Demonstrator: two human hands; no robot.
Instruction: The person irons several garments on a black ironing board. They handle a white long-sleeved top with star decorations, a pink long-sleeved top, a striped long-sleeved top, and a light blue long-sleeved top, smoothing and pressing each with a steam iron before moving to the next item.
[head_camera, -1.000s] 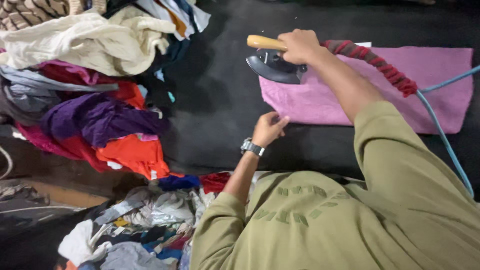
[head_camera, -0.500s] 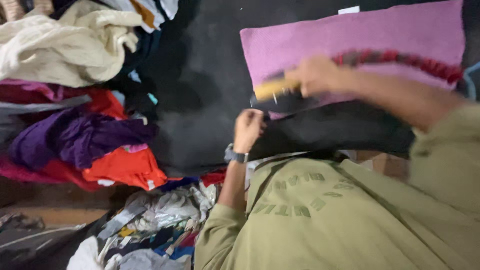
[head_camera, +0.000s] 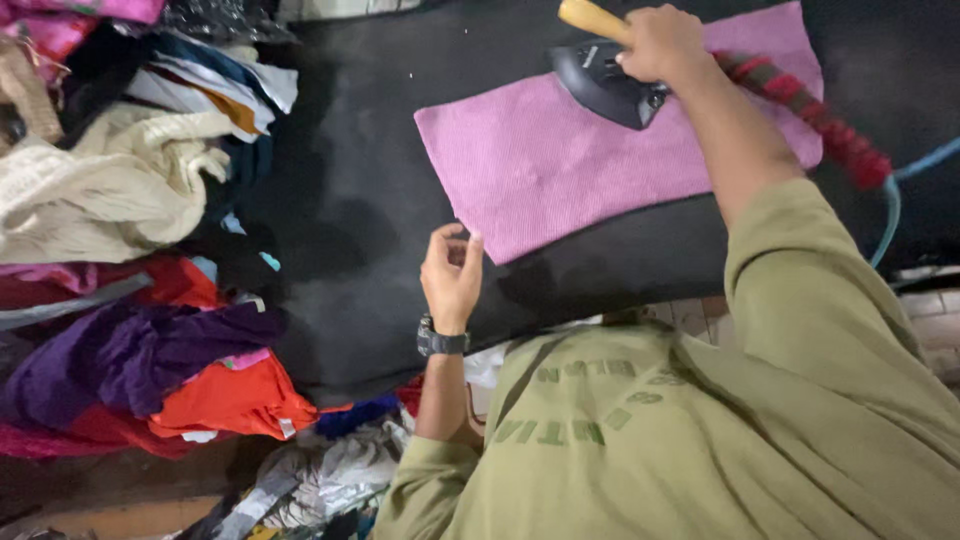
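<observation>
A pink cloth (head_camera: 560, 165) lies flat on a black ironing surface (head_camera: 350, 180). My right hand (head_camera: 662, 42) grips the wooden handle of a dark iron (head_camera: 600, 80) that rests on the far part of the cloth. A red braided cord (head_camera: 815, 110) runs from the iron along my right forearm. My left hand (head_camera: 452, 272), with a dark wristwatch, pinches the near left corner of the pink cloth. I wear an olive green sweatshirt.
A heap of clothes fills the left side: cream knit (head_camera: 95, 190), purple garment (head_camera: 120, 355), orange garment (head_camera: 225, 400). More crumpled cloth (head_camera: 320, 470) lies below the surface's edge. A blue cable (head_camera: 890, 210) hangs at the right.
The iron has moved away from me across the pink cloth toward its far edge. My left hand stays at the cloth's near left corner. The view has shifted and come closer.
</observation>
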